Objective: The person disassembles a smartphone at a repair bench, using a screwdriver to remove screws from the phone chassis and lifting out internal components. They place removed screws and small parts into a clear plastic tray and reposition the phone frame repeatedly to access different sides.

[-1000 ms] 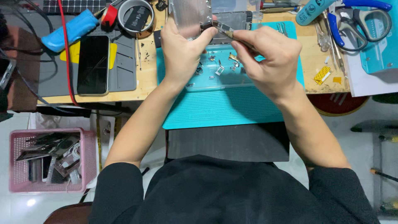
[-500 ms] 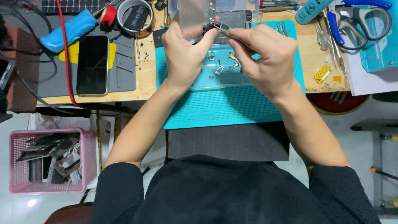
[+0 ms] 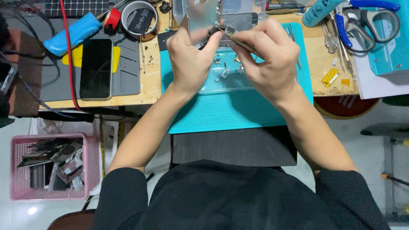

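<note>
Silvery phone frame (image 3: 203, 17) held tilted up above the far edge of the teal mat (image 3: 238, 110), small dark part at its lower right edge. Left hand (image 3: 189, 57) closed on the frame, thumb by the dark part. Right hand (image 3: 268, 59) pinched shut on tweezers (image 3: 238, 39), tip touching that part. Small metal bits (image 3: 226, 70) on the mat under the hands. Black phone (image 3: 96, 68) well left of the mat, blue-handled scissors (image 3: 362, 25) to its right.

Two hands: left (image 3: 191, 57), right (image 3: 268, 59). One phone (image 3: 96, 68), one teal mat (image 3: 238, 110), one pink basket (image 3: 53, 140), one tape roll (image 3: 138, 17), one scissors (image 3: 368, 27).
</note>
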